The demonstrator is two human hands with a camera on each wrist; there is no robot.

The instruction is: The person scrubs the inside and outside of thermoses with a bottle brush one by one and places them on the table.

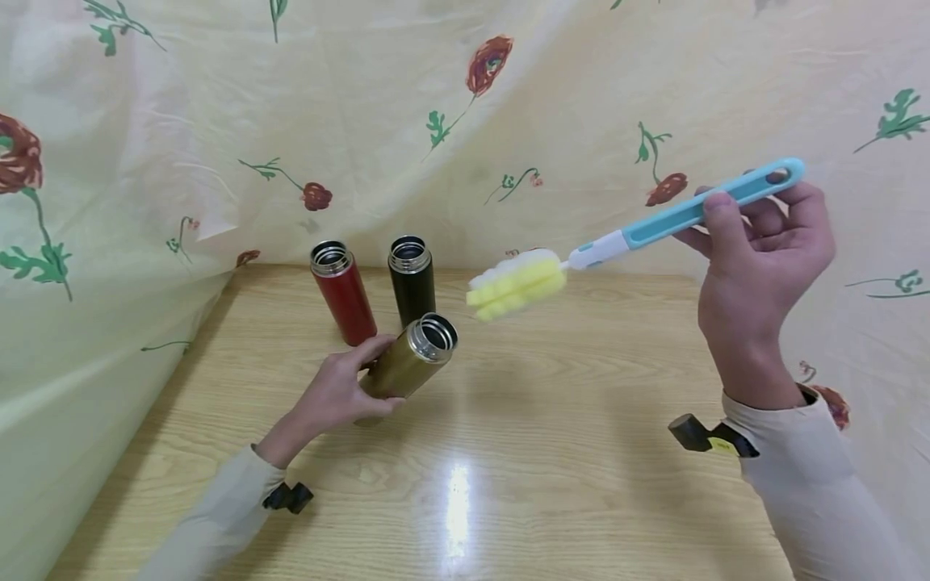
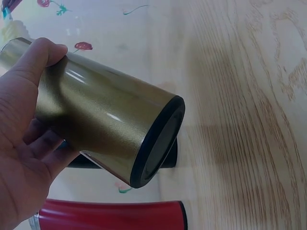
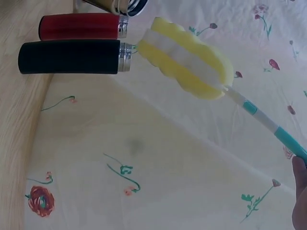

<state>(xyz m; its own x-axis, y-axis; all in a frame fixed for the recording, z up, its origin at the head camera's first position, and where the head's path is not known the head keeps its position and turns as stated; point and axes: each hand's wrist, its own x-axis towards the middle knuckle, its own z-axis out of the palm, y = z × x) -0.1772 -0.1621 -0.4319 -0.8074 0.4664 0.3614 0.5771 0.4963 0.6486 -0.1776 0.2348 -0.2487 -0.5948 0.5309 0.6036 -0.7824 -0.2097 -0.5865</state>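
**Gold bottle tipped over, sponge brush lined up, but not in yet**

So I'm standing here watching someone with a gold bottle and a long bottle brush, and my read is this is the lining-up step of a scrub. The yellow-and-white sponge head hangs in the air just up and to the right of the gold bottle's open mouth, near it but not touching.

If I had to call the next move, it wants the brush angled down onto the bottle's axis and pushed in while the other hand braces. The sponge looks chunky next to that neck, so I'd guess it has to squash a bit.

Now the hands. The left hand has a proper grip on the gold bottle's body, thumb on one side and fingers round the other, with the bottle tilted so its mouth faces the brush. Its underside shows from the left wrist, though I can't tell whether an edge rests on the table.

The right hand is up high, wrist cocked, pinching the blue handle near its looped end, thumb laid on top.

Behind the gold one, a red bottle and a black bottle stand upright, side by side with a gap, both uncapped.
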